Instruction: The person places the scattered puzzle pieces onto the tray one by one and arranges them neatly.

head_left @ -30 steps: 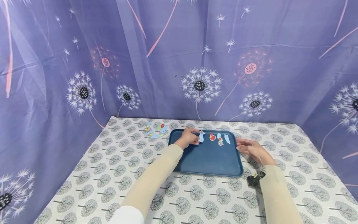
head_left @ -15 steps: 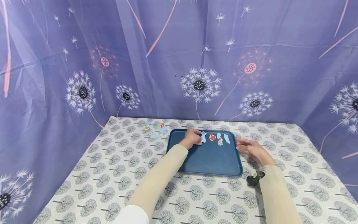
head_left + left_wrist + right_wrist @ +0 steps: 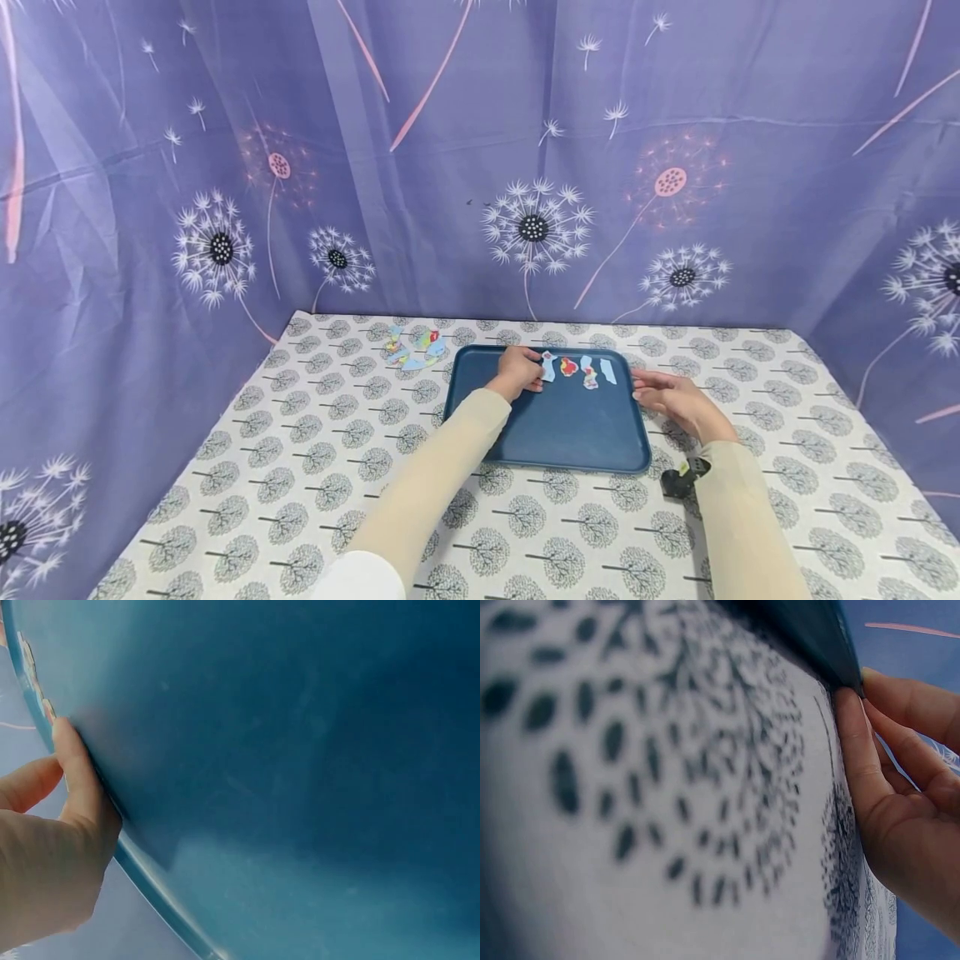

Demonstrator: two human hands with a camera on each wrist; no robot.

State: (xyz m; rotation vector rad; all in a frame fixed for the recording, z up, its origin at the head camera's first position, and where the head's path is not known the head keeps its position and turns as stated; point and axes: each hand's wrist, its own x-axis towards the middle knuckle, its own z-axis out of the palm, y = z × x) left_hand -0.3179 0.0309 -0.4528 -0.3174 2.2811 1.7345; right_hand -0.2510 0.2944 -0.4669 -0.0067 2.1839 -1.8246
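Note:
A dark blue tray [image 3: 570,433] lies on the table. Over its left part, my left hand [image 3: 519,369] holds a light blue puzzle piece with a little red [image 3: 549,367] near the far rim, thumb and fingertips at its left side. In the left wrist view, the left hand [image 3: 56,832] mostly hides that piece. To its right on the tray are a red and yellow piece [image 3: 569,367], a blue and multicoloured piece [image 3: 590,377] and a plain light blue piece [image 3: 607,372]. My right hand [image 3: 678,404] touches the tray's right rim with fairly straight fingers, seen closely in the right wrist view.
Several more puzzle pieces [image 3: 412,363] lie on the table beyond the tray's left side. A tree-print cloth [image 3: 315,500] covers the table. A purple dandelion curtain [image 3: 420,225] hangs behind it. A black wrist camera [image 3: 678,482] is on my right wrist.
My left hand has shifted slightly right along the tray with the light blue piece, closer to the red and yellow one. The right hand has stayed at the rim.

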